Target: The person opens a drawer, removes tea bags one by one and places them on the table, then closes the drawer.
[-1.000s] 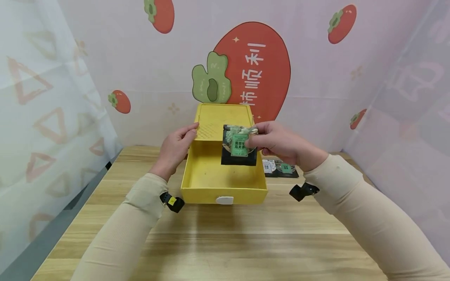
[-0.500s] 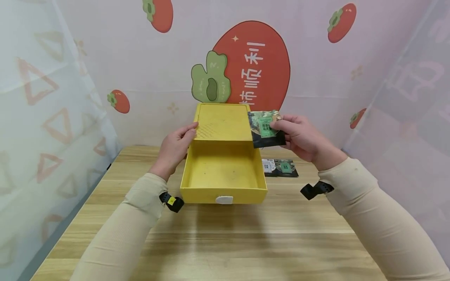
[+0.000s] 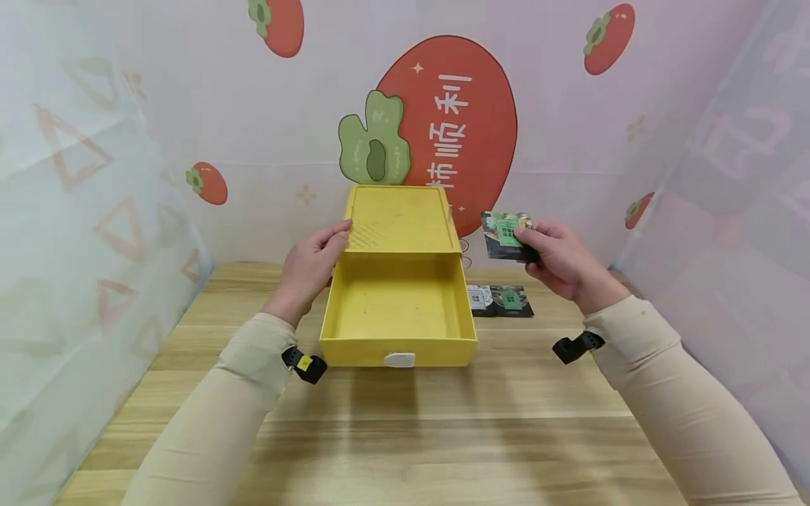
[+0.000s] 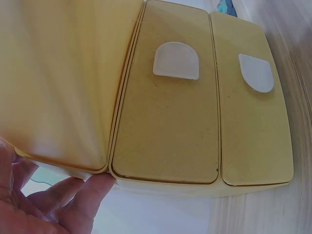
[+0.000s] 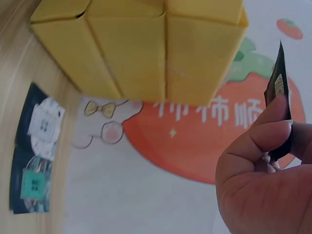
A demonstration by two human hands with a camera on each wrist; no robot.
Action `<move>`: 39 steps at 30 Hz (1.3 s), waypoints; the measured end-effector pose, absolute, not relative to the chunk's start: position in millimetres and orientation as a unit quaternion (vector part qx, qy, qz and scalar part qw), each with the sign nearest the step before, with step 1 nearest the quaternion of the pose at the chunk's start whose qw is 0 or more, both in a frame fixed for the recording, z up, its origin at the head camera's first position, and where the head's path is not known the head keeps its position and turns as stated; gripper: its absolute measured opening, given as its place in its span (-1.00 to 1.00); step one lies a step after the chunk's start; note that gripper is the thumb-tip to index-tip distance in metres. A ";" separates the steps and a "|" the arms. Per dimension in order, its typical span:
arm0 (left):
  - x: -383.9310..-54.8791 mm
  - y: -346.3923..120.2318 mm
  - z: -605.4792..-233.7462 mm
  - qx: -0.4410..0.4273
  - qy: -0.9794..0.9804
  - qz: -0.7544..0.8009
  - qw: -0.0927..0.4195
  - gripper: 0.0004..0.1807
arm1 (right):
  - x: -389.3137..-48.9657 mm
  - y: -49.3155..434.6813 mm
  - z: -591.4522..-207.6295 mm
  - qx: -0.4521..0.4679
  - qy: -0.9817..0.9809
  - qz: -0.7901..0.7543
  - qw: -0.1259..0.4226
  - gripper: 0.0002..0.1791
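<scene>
A yellow drawer box (image 3: 401,218) stands on the table with its top drawer (image 3: 399,351) pulled out; the inside of that drawer is bare. My left hand (image 3: 306,270) rests against the box's left side, fingers touching the wall near the front edge, as the left wrist view also shows. With thumb and fingers my right hand (image 3: 563,263) pinches a dark tea sachet (image 3: 503,242) with a green label, in the air to the right of the box. On the table beside the box lie two more sachets, one white-labelled (image 3: 479,301) and one green-labelled (image 3: 512,301).
Two lower drawers, a middle one (image 4: 170,122) and a bottom one (image 4: 253,126), are closed and have white tabs. A printed curtain (image 3: 253,105) hangs behind the wooden table (image 3: 405,450), with more curtain at both sides.
My right hand has carried the tea sachet from above the open drawer out to the right, past the box's side. The left hand stays on the box.
</scene>
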State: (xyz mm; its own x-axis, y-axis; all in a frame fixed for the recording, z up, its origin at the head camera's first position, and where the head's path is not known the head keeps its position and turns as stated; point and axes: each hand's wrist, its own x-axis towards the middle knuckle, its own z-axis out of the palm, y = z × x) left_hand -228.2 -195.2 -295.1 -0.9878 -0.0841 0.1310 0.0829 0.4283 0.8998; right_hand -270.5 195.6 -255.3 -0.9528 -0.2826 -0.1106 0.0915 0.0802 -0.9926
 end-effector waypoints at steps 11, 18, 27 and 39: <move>-228.9 -195.7 -295.3 -0.001 -0.845 -0.528 0.084 -0.45 | -292.6 224.6 -297.5 -0.011 0.778 -0.619 0.107 -0.63; -229.1 -195.1 -295.5 0.000 -0.843 -0.532 0.080 -0.45 | -300.5 241.1 -317.2 0.017 0.765 -0.634 0.112 -0.67; -228.7 -195.4 -295.4 0.000 -0.842 -0.533 0.077 -0.46 | -309.7 259.6 -338.1 0.041 0.759 -0.637 0.129 -0.79; -229.3 -195.8 -297.1 -0.006 -0.847 -0.524 0.085 -0.46 | -313.7 280.5 -361.7 0.085 0.805 -0.576 0.114 -0.39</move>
